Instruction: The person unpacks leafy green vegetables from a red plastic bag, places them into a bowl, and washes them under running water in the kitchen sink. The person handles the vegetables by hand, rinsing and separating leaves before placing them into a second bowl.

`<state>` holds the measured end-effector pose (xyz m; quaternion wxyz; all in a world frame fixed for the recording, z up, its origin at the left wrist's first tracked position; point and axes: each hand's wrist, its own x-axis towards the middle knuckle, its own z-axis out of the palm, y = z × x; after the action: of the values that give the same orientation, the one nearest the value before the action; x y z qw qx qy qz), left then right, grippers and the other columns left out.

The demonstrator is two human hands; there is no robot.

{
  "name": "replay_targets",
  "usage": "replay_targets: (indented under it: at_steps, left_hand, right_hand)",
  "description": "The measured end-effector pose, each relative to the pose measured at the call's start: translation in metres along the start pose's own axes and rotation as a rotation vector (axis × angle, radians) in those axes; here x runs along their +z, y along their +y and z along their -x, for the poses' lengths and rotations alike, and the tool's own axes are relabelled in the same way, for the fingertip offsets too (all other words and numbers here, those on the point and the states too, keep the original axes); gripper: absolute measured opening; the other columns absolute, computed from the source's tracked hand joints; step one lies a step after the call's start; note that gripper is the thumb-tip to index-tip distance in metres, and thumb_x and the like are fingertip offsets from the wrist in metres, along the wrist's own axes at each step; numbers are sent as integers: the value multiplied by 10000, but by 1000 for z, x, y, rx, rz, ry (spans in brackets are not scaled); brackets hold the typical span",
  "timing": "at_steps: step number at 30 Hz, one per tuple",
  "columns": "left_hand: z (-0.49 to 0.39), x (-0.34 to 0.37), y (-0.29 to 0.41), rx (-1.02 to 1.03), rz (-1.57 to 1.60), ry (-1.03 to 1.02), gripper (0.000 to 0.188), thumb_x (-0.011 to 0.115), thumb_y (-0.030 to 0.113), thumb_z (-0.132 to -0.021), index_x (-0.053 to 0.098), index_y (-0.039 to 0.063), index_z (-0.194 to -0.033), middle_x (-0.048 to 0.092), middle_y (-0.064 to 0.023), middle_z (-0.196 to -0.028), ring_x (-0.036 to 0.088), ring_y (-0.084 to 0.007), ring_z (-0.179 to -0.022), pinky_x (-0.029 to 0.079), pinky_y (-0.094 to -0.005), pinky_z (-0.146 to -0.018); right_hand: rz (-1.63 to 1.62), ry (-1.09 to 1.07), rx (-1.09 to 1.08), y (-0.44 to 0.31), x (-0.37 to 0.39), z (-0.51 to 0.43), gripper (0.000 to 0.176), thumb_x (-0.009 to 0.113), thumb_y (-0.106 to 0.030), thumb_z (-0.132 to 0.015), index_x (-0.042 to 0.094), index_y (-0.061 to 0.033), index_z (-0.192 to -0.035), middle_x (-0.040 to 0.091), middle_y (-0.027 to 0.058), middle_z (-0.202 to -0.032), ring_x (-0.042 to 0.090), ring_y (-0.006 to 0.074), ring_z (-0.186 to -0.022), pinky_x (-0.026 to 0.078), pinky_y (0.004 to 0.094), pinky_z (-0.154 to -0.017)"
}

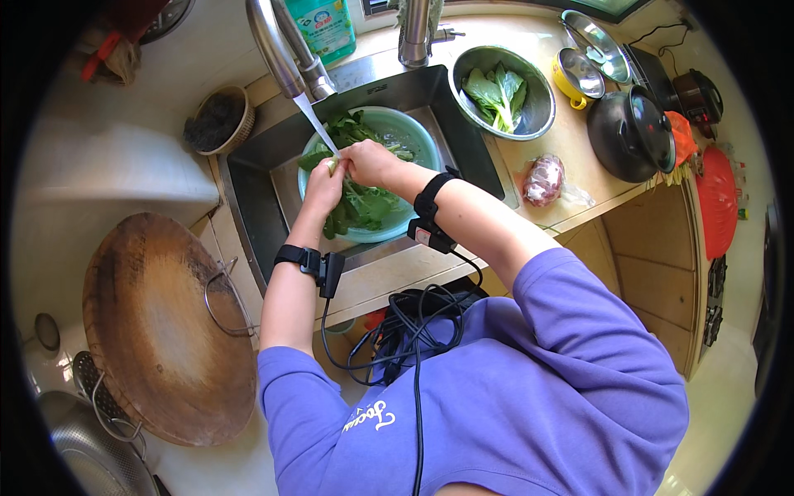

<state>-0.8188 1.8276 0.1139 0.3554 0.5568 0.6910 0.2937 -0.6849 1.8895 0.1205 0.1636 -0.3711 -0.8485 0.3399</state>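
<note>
My left hand [325, 186] grips a leafy green vegetable [333, 166] by its pale stem, under the water running from a steel faucet [276, 49]. Against the same stem, my right hand [371, 162] has its fingers closed; its fingertips are partly hidden. Both hands are over a pale turquoise basin [428, 146] standing in the steel sink [245, 186]. More leafy greens [366, 208] lie in the basin's water, some below my wrists. To the right, a steel bowl [539, 115] holds leafy greens [496, 93] with light stems.
A bagged piece of meat [544, 180] and a black lidded pot [626, 139] stand on the right counter. A round wooden chopping board [167, 328] leans at left in a metal rack. A small basket [245, 121] sits by the sink's left corner. Black cables [415, 335] hang before my body.
</note>
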Motion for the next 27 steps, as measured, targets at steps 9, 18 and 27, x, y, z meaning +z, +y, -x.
replay_targets:
  at_steps: [9,18,27]
  left_hand:
    - [5,-2,10,35,-170,51,230,493,275,-894,569,61,-926,596,-181,-793,576,-347,-764,441,-385,-657]
    - [-17,14,0,-354,658,150,300,418,283,-955,518,30,-1079,584,-68,-1013,534,-143,-910,401,-275,-815]
    - [-25,16,29,-501,1234,-117,863,354,683,-813,229,46,-1381,305,-56,-1390,258,-207,-1286,213,-350,-1058]
  right_hand:
    - [-90,-89,1,11,-2,-2,184,565,-170,-765,679,-123,-901,640,168,-812,613,345,-771,494,403,-701]
    - [-348,-272,213,12,13,-6,405,604,-276,-688,582,45,-933,629,213,-918,607,318,-890,462,368,-771]
    - [-506,-344,242,3,-1,4,536,552,-144,-716,448,91,-1187,506,278,-1185,498,351,-1114,386,353,-930]
